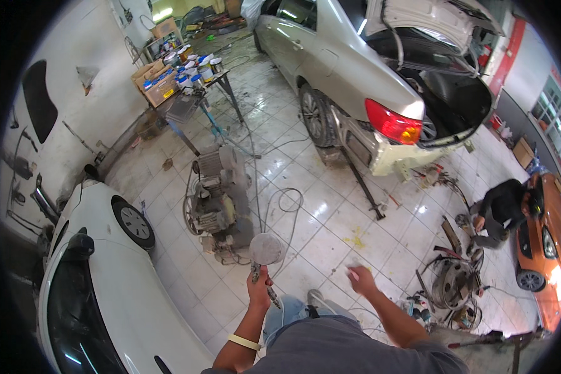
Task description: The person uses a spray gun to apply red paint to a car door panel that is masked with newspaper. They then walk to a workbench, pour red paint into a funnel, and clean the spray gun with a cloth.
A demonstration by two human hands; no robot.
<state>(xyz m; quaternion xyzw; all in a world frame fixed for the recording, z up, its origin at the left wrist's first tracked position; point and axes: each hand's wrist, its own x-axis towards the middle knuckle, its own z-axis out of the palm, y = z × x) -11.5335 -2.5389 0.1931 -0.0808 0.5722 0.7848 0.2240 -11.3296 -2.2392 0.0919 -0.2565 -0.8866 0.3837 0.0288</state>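
Observation:
A spray gun with a round, dusty grey cup (pixel 267 249) is gripped in my left hand (pixel 258 288), held out in front of my body. Its metal fitting and a thin hose hang down below the fist. My right hand (pixel 361 282) is raised off to the right, its fingers curled in. A small pale spot shows at those fingertips, but blur hides whether it is an object. Just beyond the gun sits a dusty air compressor (pixel 221 199) on the tiled floor.
A white car (pixel 112 280) stands close on my left. Ahead is a beige car (pixel 349 62) with its boot raised. A hose (pixel 287 193) loops across the floor. Wheel parts (pixel 452 280) lie at right, near a crouching person (pixel 503 209) and an orange car (pixel 545 249). Paint cans (pixel 196 71) crowd a table.

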